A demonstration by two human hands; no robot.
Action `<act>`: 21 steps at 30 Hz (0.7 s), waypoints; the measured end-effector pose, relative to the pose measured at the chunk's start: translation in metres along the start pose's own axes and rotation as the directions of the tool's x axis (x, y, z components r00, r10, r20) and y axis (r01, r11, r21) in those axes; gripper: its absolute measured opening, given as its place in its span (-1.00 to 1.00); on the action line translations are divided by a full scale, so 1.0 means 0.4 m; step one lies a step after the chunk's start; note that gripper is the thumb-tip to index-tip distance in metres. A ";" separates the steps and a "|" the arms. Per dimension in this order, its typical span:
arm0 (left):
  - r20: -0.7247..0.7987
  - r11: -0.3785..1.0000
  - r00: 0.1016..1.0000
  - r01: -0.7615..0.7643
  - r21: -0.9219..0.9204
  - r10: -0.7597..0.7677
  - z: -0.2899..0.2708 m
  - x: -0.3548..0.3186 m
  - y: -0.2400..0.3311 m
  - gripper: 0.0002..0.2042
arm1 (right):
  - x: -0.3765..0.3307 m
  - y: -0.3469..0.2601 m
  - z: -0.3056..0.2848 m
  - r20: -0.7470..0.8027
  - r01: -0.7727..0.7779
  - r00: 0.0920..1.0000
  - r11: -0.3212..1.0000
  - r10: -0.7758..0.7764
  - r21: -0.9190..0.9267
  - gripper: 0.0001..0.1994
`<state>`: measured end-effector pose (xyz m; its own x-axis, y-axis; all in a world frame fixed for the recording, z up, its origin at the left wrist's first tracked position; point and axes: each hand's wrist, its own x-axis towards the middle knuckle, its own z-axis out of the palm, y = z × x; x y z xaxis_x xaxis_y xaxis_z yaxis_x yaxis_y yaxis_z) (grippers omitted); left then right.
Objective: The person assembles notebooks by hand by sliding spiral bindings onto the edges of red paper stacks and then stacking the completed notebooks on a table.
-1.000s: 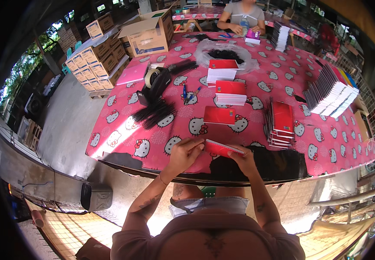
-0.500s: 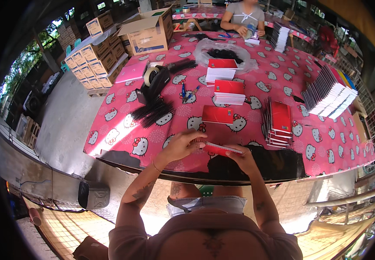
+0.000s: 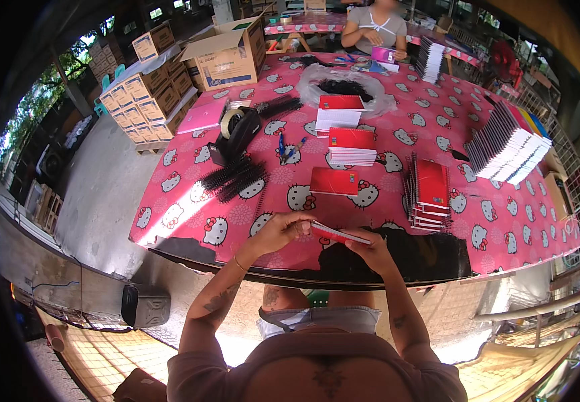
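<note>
A red-covered notebook (image 3: 341,234) is held above the near table edge, its pale, hole-punched long edge turned up. My left hand (image 3: 280,232) is closed in a pinch at the notebook's left end; whether a wire coil is between those fingers is too small to tell. Gripping the right end is my right hand (image 3: 372,253), thumb on the near side. Just beyond lies a single red notebook (image 3: 334,181), flat. Behind it stand two stacks of red notebooks, a nearer stack (image 3: 351,143) and a farther stack (image 3: 339,110). A pile of spiral-bound red notebooks (image 3: 432,184) is to the right.
Black plastic coils (image 3: 234,179) lie at left, near a tape dispenser (image 3: 238,137) and blue-handled pliers (image 3: 288,149). A plastic bag of black coils (image 3: 347,87) sits farther back. Tall notebook stacks (image 3: 510,144) stand far right. Across the table a co-worker (image 3: 374,30) handles a purple notebook.
My hands have dipped slightly with the notebook, and my left fingers have closed in more at its end. Across the table, the co-worker's hands have moved apart, and a purple notebook now shows.
</note>
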<state>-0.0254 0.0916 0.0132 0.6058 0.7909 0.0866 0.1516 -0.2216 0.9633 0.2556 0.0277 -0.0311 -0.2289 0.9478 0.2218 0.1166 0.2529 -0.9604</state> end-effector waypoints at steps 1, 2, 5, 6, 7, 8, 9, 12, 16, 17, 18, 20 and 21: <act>0.007 0.999 1.000 -0.002 0.041 0.002 -0.002 0.000 -0.001 -0.74 | 0.001 0.002 0.002 -0.002 0.008 1.000 1.000 -0.008 0.002 -0.71; 0.009 0.999 1.000 0.005 0.035 -0.005 -0.004 -0.001 -0.002 -0.74 | 0.001 0.003 0.003 -0.005 0.016 1.000 1.000 -0.016 0.004 -0.71; -0.004 0.999 1.000 -0.020 0.043 0.020 -0.004 -0.001 -0.003 -0.75 | -0.001 0.001 0.003 -0.008 0.007 1.000 1.000 -0.007 0.002 -0.71; -0.021 0.996 0.998 -0.058 0.063 0.059 0.001 -0.003 -0.003 -0.75 | -0.001 0.001 0.004 -0.011 -0.002 1.000 1.000 0.002 0.001 -0.71; -0.038 0.992 0.994 -0.096 0.085 0.099 0.006 -0.003 -0.002 -0.75 | -0.001 0.001 0.004 -0.013 -0.011 1.000 1.000 0.011 0.000 -0.71; -0.058 0.974 0.981 -0.177 0.144 0.186 0.009 -0.002 -0.001 -0.75 | 0.000 0.000 0.005 -0.015 -0.020 1.000 1.000 0.020 -0.001 -0.71; -0.073 0.946 0.959 -0.253 0.205 0.273 0.013 -0.001 0.000 -0.74 | 0.000 0.000 0.005 -0.012 -0.017 1.000 1.000 0.017 -0.003 -0.71; -0.015 0.804 0.922 -0.329 0.494 0.386 0.013 0.004 0.022 -0.69 | 0.001 -0.004 0.004 -0.020 -0.015 1.000 1.000 0.015 -0.008 -0.71; -0.009 0.755 0.926 -0.303 0.582 0.379 0.017 0.007 0.034 -0.64 | -0.002 -0.010 0.013 -0.043 -0.025 0.999 0.999 0.023 -0.039 -0.71; -0.019 0.731 0.913 -0.314 0.606 0.407 0.024 0.011 0.057 -0.66 | -0.002 -0.016 0.014 -0.046 -0.030 0.999 0.998 0.027 -0.053 -0.72; -0.027 0.707 0.900 -0.323 0.629 0.436 0.035 0.012 0.081 -0.68 | -0.007 -0.025 0.015 -0.065 -0.034 0.997 0.997 0.030 -0.072 -0.72; -0.008 0.643 0.883 -0.335 0.689 0.468 0.031 0.012 0.075 -0.69 | -0.008 -0.050 0.020 -0.064 -0.017 0.998 0.996 0.012 -0.091 -0.72; 0.025 0.651 0.914 -0.307 0.694 0.404 0.019 0.017 0.052 -0.67 | -0.006 -0.061 0.022 -0.063 -0.009 0.998 0.995 0.003 -0.100 -0.72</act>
<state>-0.0121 0.0880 0.0319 0.6345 0.6194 0.4623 0.4552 -0.7828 0.4243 0.2448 0.0174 -0.0098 -0.1671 0.9589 0.2292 0.2146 0.2623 -0.9408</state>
